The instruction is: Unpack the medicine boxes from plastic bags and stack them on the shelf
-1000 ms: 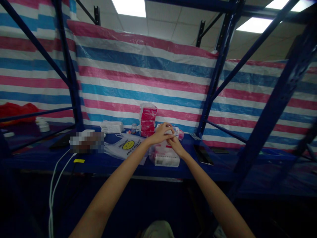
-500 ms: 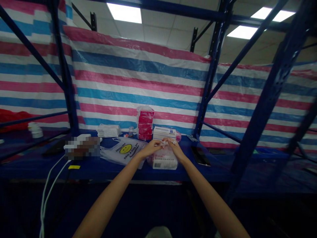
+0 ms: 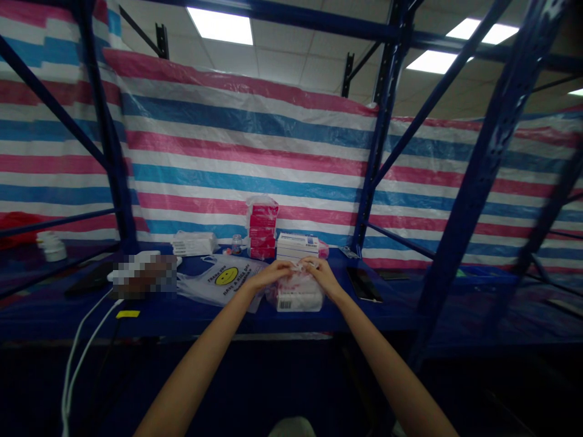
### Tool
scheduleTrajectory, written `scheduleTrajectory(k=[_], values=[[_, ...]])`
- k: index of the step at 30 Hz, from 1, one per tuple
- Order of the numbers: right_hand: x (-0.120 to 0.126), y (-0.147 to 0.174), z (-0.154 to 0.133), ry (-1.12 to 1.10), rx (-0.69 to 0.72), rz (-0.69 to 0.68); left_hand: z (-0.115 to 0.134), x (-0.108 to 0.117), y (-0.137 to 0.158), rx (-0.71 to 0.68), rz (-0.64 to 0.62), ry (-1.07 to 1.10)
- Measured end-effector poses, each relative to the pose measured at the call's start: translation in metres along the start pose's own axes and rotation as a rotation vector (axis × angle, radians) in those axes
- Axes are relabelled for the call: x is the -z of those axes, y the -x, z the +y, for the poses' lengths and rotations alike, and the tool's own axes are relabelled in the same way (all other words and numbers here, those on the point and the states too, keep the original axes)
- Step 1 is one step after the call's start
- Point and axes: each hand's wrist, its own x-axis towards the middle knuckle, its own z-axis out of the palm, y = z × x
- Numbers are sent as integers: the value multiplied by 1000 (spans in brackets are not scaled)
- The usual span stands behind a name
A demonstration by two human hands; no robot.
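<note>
A clear plastic bag with a white box inside lies on the blue shelf in front of me; a barcode shows on the box's near side. My left hand pinches the gathered top of the bag from the left. From the right, my right hand grips the same bunched plastic, its fingers close to the left ones. The fingertips are partly lost in the crumpled film. Just behind my hands stand white boxes with blue print.
Left of the bag lies a flat smiley-face carrier bag. Behind are wrapped red boxes, a small jar and a white stack. A black phone lies right. Blue rack posts and white cables flank the shelf.
The whole view has shifted slightly, so things sit a little further left. My hands stay on the bag's gathered top, with the fingers slightly rearranged.
</note>
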Motion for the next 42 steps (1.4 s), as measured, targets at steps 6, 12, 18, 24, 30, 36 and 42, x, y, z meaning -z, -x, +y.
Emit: scheduleTrajectory(k=[6, 12, 18, 24, 30, 36, 42], values=[[18, 2, 3, -10, -103, 1, 6, -3, -5, -136, 224, -239], [14, 1, -8, 73, -89, -51, 11, -9, 1, -92, 114, -22], [7, 3, -22, 405, 189, -130, 5, -6, 1, -23, 98, 204], [-5, 11, -17, 810, 381, -107, -11, -1, -5, 73, 60, 232], [-16, 12, -7, 918, 432, -133, -6, -7, -6, -85, 100, 70], [-5, 19, 9, 907, 529, -39, -4, -1, -2, -192, 329, -290], [33, 51, 20, 1007, 493, 53, -17, 30, 28, -234, 486, -808]])
